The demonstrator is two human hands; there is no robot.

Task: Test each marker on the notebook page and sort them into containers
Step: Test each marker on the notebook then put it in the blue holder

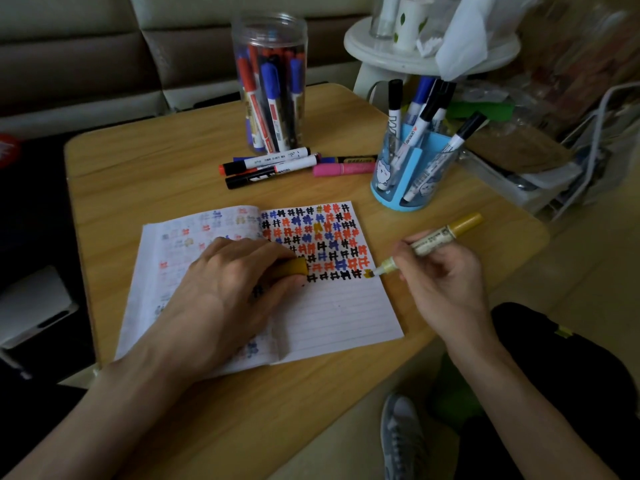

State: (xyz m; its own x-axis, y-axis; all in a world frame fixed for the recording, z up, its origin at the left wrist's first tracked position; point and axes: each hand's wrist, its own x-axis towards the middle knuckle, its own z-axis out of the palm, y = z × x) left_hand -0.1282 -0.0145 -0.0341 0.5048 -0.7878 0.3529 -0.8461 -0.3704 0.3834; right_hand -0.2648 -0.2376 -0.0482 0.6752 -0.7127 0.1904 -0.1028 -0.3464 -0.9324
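Note:
An open lined notebook (332, 317) lies on the wooden table (145, 174), its right page filled with rows of black, red, blue and gold marks. My right hand (440, 275) grips a gold marker (433, 242), its tip touching the page's right edge at a fresh gold mark. My left hand (228, 289) rests on the notebook and holds the gold cap (294, 267) under its fingers. Several loose markers (273, 166) and a pink marker (343, 169) lie behind the notebook. A clear jar (270, 84) and a blue holder (408, 168) both contain markers.
A white round stool (429, 57) with bottles and tissue stands behind the table's far right corner. Cluttered bags and a wire rack (588, 150) fill the right side. A sofa (86, 64) runs along the back. My knee and a grey shoe (401, 441) are below the table's near edge.

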